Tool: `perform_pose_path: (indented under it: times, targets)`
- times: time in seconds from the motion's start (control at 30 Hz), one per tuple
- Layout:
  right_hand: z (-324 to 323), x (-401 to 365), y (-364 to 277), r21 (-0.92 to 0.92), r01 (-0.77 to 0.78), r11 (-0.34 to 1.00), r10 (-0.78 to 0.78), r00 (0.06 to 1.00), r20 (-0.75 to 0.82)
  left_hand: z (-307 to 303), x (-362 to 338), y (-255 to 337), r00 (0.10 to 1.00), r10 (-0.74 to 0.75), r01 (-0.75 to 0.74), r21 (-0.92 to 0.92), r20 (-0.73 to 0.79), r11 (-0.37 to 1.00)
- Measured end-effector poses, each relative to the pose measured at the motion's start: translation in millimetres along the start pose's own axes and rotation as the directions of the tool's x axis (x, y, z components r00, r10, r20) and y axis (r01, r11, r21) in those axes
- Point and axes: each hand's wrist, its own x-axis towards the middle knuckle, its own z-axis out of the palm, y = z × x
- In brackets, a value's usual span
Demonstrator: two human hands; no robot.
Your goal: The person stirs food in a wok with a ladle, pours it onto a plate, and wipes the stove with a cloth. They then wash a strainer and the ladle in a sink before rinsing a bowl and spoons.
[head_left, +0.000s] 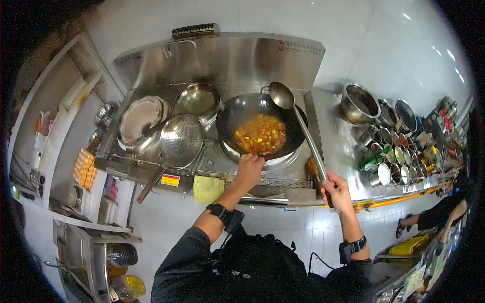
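Observation:
A dark wok (227, 118) sits on the stove burner, with a steaming reddish-orange stew of diced pieces (261, 134) in it. My left hand (250, 170) is closed on the wok's near rim; the exact grip is partly hidden by the fingers. A long-handled steel ladle (309, 136) is held near the end of its handle by my right hand (337, 193), whose fingers wrap round it. The ladle's bowl is over the wok's far right edge, apart from the stew. Just left of my left wrist, a folded yellow-green cloth (208, 189) hangs over the stove's front edge.
Left of the wok are a perforated strainer (182, 141), another metal strainer (198, 99) and a round pot (142, 121). A brush (312, 166) lies by the ladle handle. Right stand a steel pot (359, 103) and several seasoning containers (399, 174). Another person's leg (410, 222) shows far right.

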Motion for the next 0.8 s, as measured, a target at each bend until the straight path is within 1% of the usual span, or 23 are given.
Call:
perform_pose_path:
  times: [0.03, 0.1, 0.13, 0.17, 0.2, 0.23, 0.27, 0.3, 0.33, 0.37, 0.4, 0.43, 0.5, 0.57, 0.6, 0.63, 0.67, 0.7, 0.73, 0.77, 0.8]
  targets:
    - [2.4, -2.0, -1.4, 0.043, -0.024, 0.999, 0.024, 1.0, 0.012, 8.8, -4.5, -3.6, 1.0, -0.017, 0.016, 0.027, 0.026, 1.0]
    - [2.2, -2.2, 5.7, 0.26, -0.075, 0.963, 0.055, 0.995, 0.081, 23.1, -19.0, -2.9, 0.987, 0.09, -0.065, 0.187, -0.13, 0.98]
    - [1.0, 2.5, 10.9, 0.364, -0.098, 0.926, 0.059, 0.992, 0.115, 27.2, -22.4, -0.3, 0.967, 0.155, -0.096, 0.275, -0.204, 0.957]
    - [-0.9, 10.1, 24.9, 0.52, -0.178, 0.835, 0.079, 0.975, 0.206, 32.5, -36.8, 8.4, 0.976, 0.132, -0.104, 0.161, -0.173, 0.981]
    - [4.4, 15.4, 36.3, 0.604, -0.311, 0.734, 0.183, 0.947, 0.265, 39.0, -61.7, 21.6, 0.985, 0.112, -0.107, 0.044, -0.128, 0.993]
    - [15.7, 24.6, 63.6, 0.271, -0.116, 0.956, 0.093, 0.991, 0.093, 41.9, -80.7, 27.7, 0.993, 0.09, -0.096, -0.073, -0.074, 0.993]
    - [29.9, 34.4, 101.5, -0.136, 0.053, 0.989, -0.055, 0.998, -0.014, 40.8, -97.1, 26.2, 0.999, 0.027, -0.03, -0.115, -0.032, 0.993]
    - [25.3, 44.7, 141.1, -0.589, 0.41, 0.697, -0.516, 0.857, -0.014, 38.3, -121.1, 25.3, 0.999, -0.047, 0.049, -0.157, 0.021, 0.986]
    - [33.8, 31.7, 111.6, -0.234, 0.08, 0.969, -0.093, 0.995, -0.045, 35.0, -138.7, 18.6, 0.991, -0.114, 0.124, -0.189, 0.065, 0.974]
    - [32.2, 34.5, 124.0, -0.305, 0.165, 0.938, -0.189, 0.981, -0.049, 34.9, -149.4, 2.1, 0.947, -0.285, 0.303, -0.116, 0.147, 0.946]
    - [21.0, 36.4, 147.0, -0.326, 0.205, 0.923, -0.234, 0.971, -0.051, 22.5, -152.4, -9.5, 0.933, -0.358, 0.356, -0.055, -0.035, 0.933]
    - [10.6, 38.6, 168.2, -0.347, 0.243, 0.906, -0.278, 0.959, -0.054, 9.1, -152.4, -22.4, 0.893, -0.396, 0.405, -0.001, -0.212, 0.914]
    - [3.0, 40.4, 181.9, -0.381, 0.204, 0.902, -0.253, 0.964, -0.083, -6.5, -152.8, -50.0, 0.798, -0.57, 0.598, 0.142, -0.196, 0.789]
    - [-1.9, 41.1, 191.9, -0.397, 0.189, 0.898, -0.245, 0.965, -0.094, 4.3, -163.4, -70.1, 0.693, -0.704, 0.719, 0.224, -0.154, 0.658]
    - [-8.2, 45.2, 204.9, -0.461, 0.246, 0.853, -0.305, 0.951, -0.056, 10.3, -164.5, -79.0, 0.637, -0.758, 0.761, 0.265, -0.137, 0.592]
    - [-14.6, 49.8, 218.3, -0.52, 0.302, 0.799, -0.363, 0.932, -0.017, 9.9, -164.4, -81.4, 0.608, -0.794, 0.765, 0.283, -0.017, 0.579]
    - [-21.0, 54.4, 231.5, -0.573, 0.355, 0.739, -0.419, 0.908, 0.022, 13.5, -160.4, -79.1, 0.6, -0.799, 0.77, 0.291, -0.03, 0.567]
    - [-21.5, 55.4, 236.0, -0.571, 0.347, 0.744, -0.406, 0.914, 0.026, 13.4, -155.4, -75.8, 0.594, -0.803, 0.775, 0.3, -0.046, 0.556]
    - [-7.4, 43.6, 206.1, -0.422, 0.26, 0.869, -0.289, 0.957, -0.005, 12.6, -153.3, -73.5, 0.587, -0.807, 0.779, 0.313, -0.061, 0.543]
    - [6.7, 31.7, 176.2, -0.26, 0.152, 0.954, -0.166, 0.985, -0.036, 11.5, -153.8, -76.4, 0.587, -0.805, 0.779, 0.335, -0.089, 0.53]
    - [6.2, 33.6, 180.1, -0.303, 0.178, 0.936, -0.191, 0.982, -0.014, 13.6, -157.4, -86.2, 0.609, -0.784, 0.766, 0.342, -0.117, 0.544]
